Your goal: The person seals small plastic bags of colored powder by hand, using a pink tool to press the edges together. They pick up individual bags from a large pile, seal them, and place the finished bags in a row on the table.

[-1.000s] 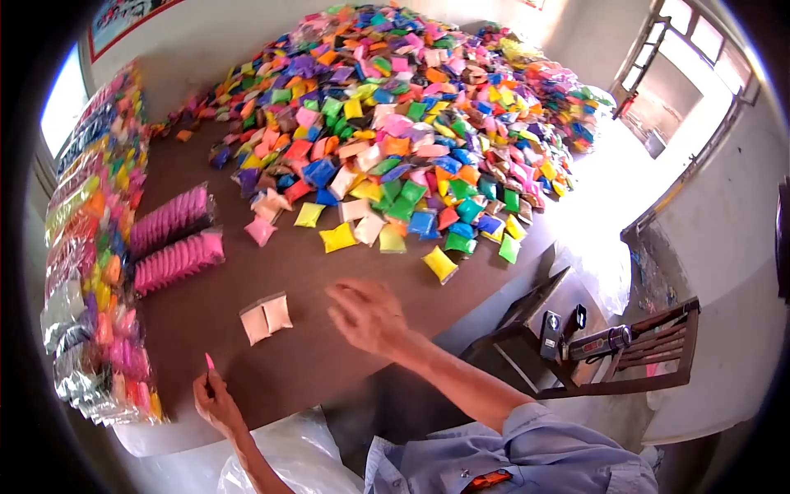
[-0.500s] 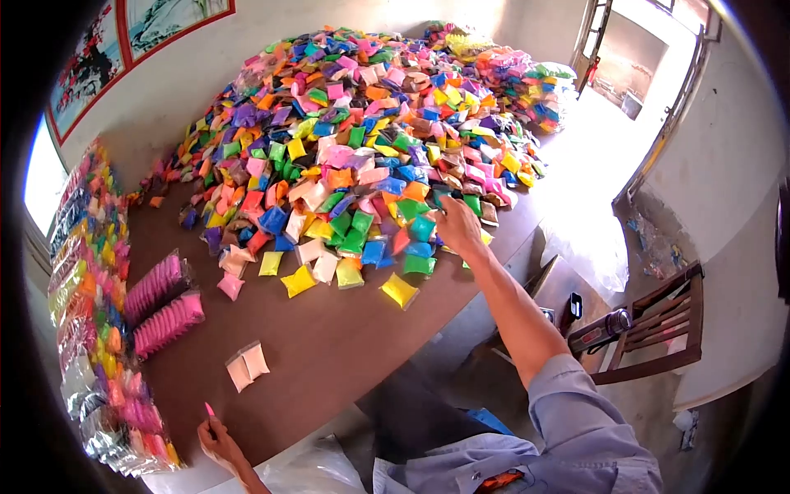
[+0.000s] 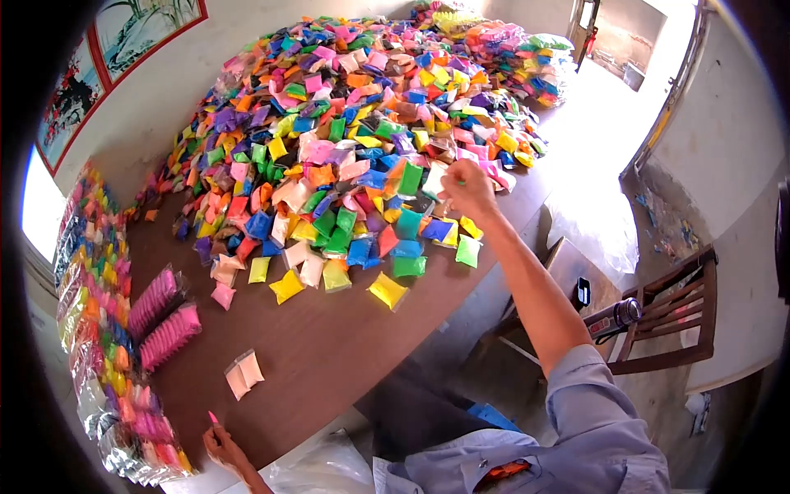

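Observation:
My right hand (image 3: 471, 188) is over the right side of a large heap of small colored packets (image 3: 329, 173), its fingers curled together. A whitish packet (image 3: 434, 179) lies against its fingertips; whether they grip anything is hidden. My left hand (image 3: 227, 451) rests low at the table's near edge, fingers closed, with a small pink pointed thing (image 3: 213, 417) sticking up from the fingertips. Beyond it, a pair of pale peach packets (image 3: 244, 375) lies side by side on the brown table (image 3: 321, 346). A yellow packet (image 3: 386, 291) and a light green packet (image 3: 467, 251) lie at the heap's near edge.
Two rows of pink packets (image 3: 170, 338) stand at the left, beside a long stack of bagged colored packets (image 3: 90, 329). To the right are a wooden chair (image 3: 671, 317), a flask (image 3: 613, 319) and a small side table (image 3: 576, 276). Clear plastic (image 3: 325, 469) lies near my lap.
My right hand has moved slightly farther over the heap, and its fingers are more curled. The light green and a blue-purple packet now show below it. My left hand has barely moved; the view has shifted slightly.

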### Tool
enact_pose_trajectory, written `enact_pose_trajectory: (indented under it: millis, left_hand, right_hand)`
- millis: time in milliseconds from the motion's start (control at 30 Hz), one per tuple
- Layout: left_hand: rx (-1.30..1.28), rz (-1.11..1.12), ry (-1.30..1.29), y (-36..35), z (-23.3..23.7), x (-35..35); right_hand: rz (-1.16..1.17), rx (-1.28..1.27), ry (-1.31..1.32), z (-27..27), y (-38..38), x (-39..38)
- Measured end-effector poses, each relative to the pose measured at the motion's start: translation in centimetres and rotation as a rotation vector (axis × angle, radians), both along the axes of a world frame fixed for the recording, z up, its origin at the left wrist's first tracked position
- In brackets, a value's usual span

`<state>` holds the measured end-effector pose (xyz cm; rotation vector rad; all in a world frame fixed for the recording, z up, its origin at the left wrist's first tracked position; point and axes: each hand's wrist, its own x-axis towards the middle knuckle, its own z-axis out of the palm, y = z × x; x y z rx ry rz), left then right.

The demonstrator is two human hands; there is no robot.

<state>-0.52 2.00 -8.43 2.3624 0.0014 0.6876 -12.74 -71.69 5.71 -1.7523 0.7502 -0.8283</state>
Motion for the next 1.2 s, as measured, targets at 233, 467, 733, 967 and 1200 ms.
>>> enact_pose_trajectory:
  millis: [233,467,733,967,1200]
  left_hand:
    - [0.011,-0.002,-0.068,0.5,-0.6,0.5]
    - [0.04,-0.002,-0.243,-1.3,0.1,-1.7]
    - [0.106,-0.36,-0.036,-12.1,1.8,-9.7]
    - [0.266,-0.532,-0.118,-19.4,4.9,-8.7]
    - [-0.047,-0.7,0.011,-25.6,7.3,-10.6]
  right_hand:
    - [0.092,0.101,-0.396,-2.4,5.9,-6.7]
    - [0.153,0.119,-0.32,-7.3,22.0,-10.9]
    - [0.152,0.528,-0.413,-9.5,27.6,-10.0]
    - [0.363,0.824,-0.405,-7.7,28.9,-8.6]
    - [0.465,0.679,-0.327,-7.4,30.4,-5.9]
